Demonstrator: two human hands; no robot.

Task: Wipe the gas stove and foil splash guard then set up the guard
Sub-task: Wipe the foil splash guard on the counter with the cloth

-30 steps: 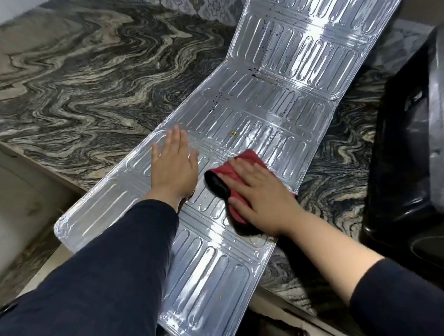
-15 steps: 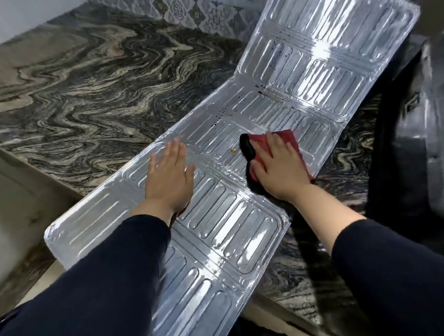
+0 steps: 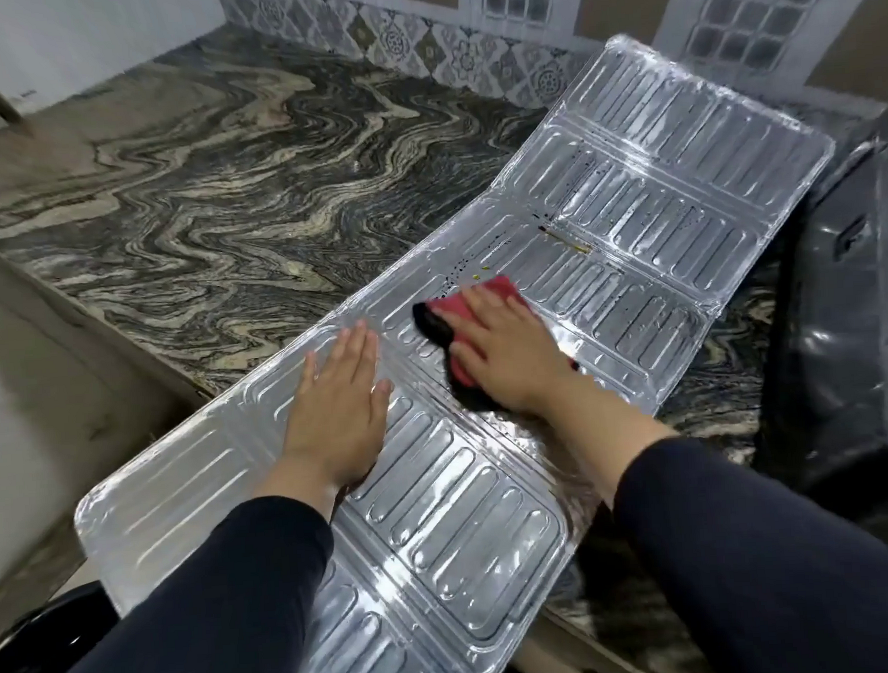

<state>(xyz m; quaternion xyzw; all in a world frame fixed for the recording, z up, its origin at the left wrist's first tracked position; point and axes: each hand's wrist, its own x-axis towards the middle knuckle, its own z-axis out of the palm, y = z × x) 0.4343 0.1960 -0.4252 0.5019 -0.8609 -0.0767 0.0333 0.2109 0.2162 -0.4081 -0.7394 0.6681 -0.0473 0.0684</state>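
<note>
Foil makes up the one guard (image 3: 492, 514), which lies unfolded across the marbled counter (image 3: 209, 209), three ribbed panels showing, the far one tilted up toward the tiled wall (image 3: 416, 44). Two hands rest on it. The left hand (image 3: 339, 393) lies flat, fingers straight, holding nothing. Just beside it, the right hand (image 3: 504, 353) presses one red-and-black cloth (image 3: 462, 330) onto the middle panel with flat fingers. Dark specks (image 3: 459, 276) dot the foil beyond the cloth. One dark stove (image 3: 842, 315) sits at right.
</note>
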